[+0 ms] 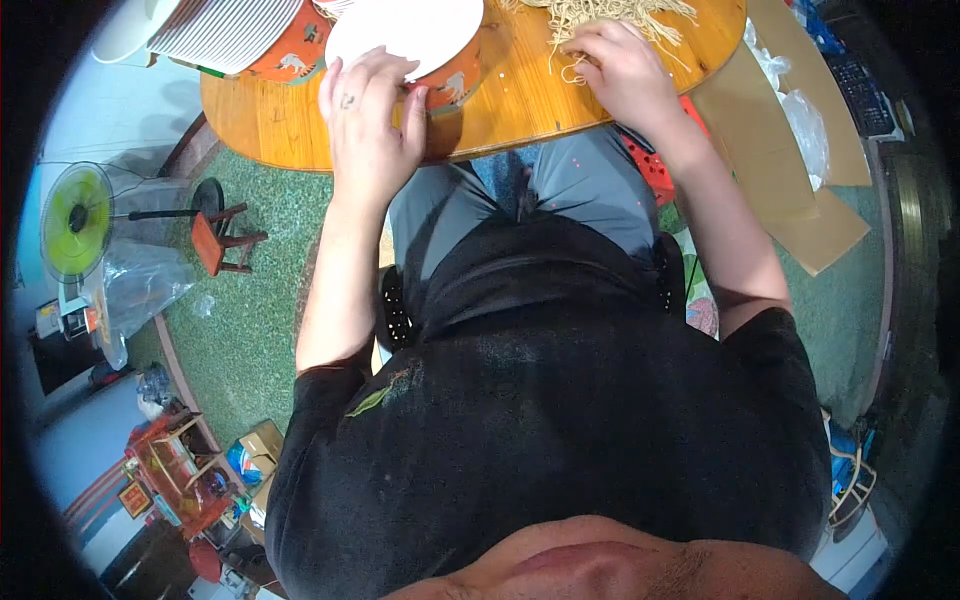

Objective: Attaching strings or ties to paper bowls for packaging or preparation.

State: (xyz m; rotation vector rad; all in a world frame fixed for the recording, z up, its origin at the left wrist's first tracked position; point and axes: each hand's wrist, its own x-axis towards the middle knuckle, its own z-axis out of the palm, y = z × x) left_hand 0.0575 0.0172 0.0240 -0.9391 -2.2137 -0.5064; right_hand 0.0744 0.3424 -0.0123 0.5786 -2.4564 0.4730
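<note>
My left hand lies over the near left edge of a round white piece with an orange printed border. Its fingers are stretched out and its thumb stands apart. At the table's far side my right hand has bent fingers, with thumb and forefinger close together at the tan strings. A thin loop of string shows by its fingertips. Left of my left hand is a stack of similar white-edged pieces with orange printed faces. The far parts of the stack and strings are cut off by the upper edge.
The wooden table has a rounded edge just beyond my lap. A green fan and a small red-brown stool stand on the left. Flattened cardboard lies on the right, with clear plastic bags and a keyboard near it.
</note>
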